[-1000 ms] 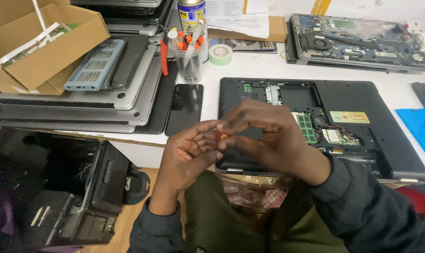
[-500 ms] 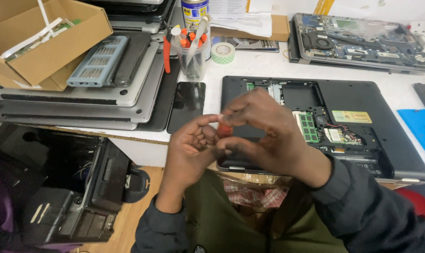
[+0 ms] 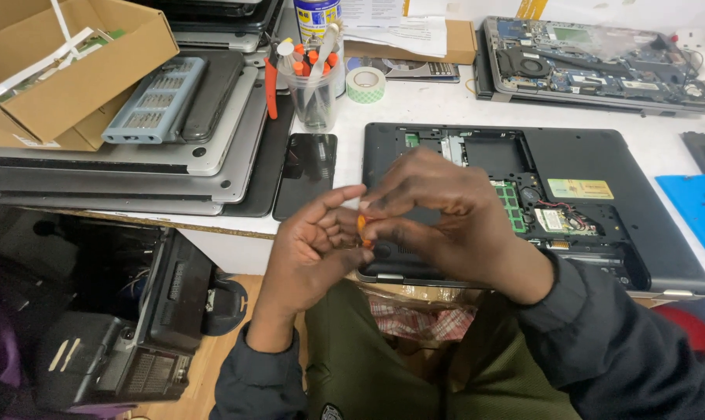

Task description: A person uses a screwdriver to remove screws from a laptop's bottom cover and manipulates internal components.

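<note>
My left hand (image 3: 309,249) and my right hand (image 3: 438,218) meet in front of my chest, at the near edge of the white table. Between their fingertips sits a small orange object (image 3: 362,227); most of it is hidden by the fingers. Both hands pinch it, the right from above, the left from below. Just behind my right hand lies an open black laptop base (image 3: 648,202), bottom cover off, with a green memory stick (image 3: 509,204) and circuit boards exposed.
A black phone (image 3: 306,175) lies left of the laptop. A clear cup of tools (image 3: 313,82) and a tape roll (image 3: 365,84) stand behind it. Stacked laptops (image 3: 134,167), a bit case (image 3: 154,101) and a cardboard box (image 3: 64,74) fill the left. Another opened laptop (image 3: 601,62) lies far right.
My hands have stayed together on the orange object, shifting slightly; the left fingers have spread a little.
</note>
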